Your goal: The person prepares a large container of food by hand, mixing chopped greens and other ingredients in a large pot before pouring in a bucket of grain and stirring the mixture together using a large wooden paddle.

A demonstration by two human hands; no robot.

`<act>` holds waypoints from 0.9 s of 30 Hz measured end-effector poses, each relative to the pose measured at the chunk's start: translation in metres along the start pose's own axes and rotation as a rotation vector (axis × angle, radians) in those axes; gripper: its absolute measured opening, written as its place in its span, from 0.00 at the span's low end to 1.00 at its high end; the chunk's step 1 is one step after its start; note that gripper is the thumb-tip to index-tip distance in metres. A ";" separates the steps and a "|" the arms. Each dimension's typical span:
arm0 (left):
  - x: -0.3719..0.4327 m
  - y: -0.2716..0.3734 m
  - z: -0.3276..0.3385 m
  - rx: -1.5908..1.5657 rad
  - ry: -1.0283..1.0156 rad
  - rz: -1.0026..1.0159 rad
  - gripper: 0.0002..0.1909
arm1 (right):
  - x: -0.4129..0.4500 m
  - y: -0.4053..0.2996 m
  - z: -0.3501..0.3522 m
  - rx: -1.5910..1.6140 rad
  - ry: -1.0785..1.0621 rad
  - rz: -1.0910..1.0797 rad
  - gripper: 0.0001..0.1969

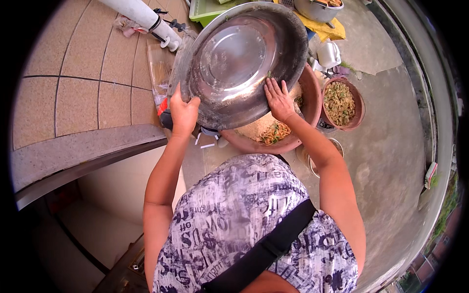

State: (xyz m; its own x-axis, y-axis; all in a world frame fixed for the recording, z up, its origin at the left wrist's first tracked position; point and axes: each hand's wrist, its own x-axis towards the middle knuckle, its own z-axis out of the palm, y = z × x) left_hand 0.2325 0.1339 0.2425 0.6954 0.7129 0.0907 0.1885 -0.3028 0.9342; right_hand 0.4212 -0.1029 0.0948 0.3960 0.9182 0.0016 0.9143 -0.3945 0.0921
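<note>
A wide stainless steel basin (234,55) is tilted in front of me, its wet inside facing me. My left hand (183,111) grips its near left rim, thumb on the inner side. Flat against the inner wall at the lower right lies my right hand (279,97), fingers spread, close to a bit of green leaf (269,74). Partly hidden under the basin is a large reddish-brown tub (311,97). Inside the tub I see a pale crumbly heap (258,126) and orange shreds with green bits (276,132).
A smaller reddish bucket (361,106) of chopped yellowish-green food stands to the right, near a white plastic jug (329,55). Behind are a metal pot (318,13) and a green crate (201,13). A white pipe (135,14) runs along the tiled wall (80,73) at left.
</note>
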 end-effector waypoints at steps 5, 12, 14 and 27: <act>0.016 0.005 0.011 -0.084 -0.025 -0.038 0.24 | -0.005 -0.099 -0.011 0.783 0.165 -0.083 0.34; 0.081 0.080 -0.029 0.233 -0.329 -0.036 0.23 | -0.011 -0.026 -0.018 0.261 0.441 -0.213 0.18; 0.074 0.090 -0.011 0.380 -0.042 0.424 0.23 | 0.000 -0.041 -0.048 0.450 0.674 -0.163 0.15; 0.033 0.108 0.012 -0.113 -0.127 0.376 0.25 | 0.006 -0.020 0.006 0.219 0.154 -0.075 0.29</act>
State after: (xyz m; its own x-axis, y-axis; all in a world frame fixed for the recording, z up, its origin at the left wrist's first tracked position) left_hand 0.2843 0.1167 0.3426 0.7825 0.4801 0.3964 -0.1675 -0.4509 0.8767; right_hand 0.4055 -0.0894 0.0869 0.3242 0.9331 0.1554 0.9439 -0.3080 -0.1195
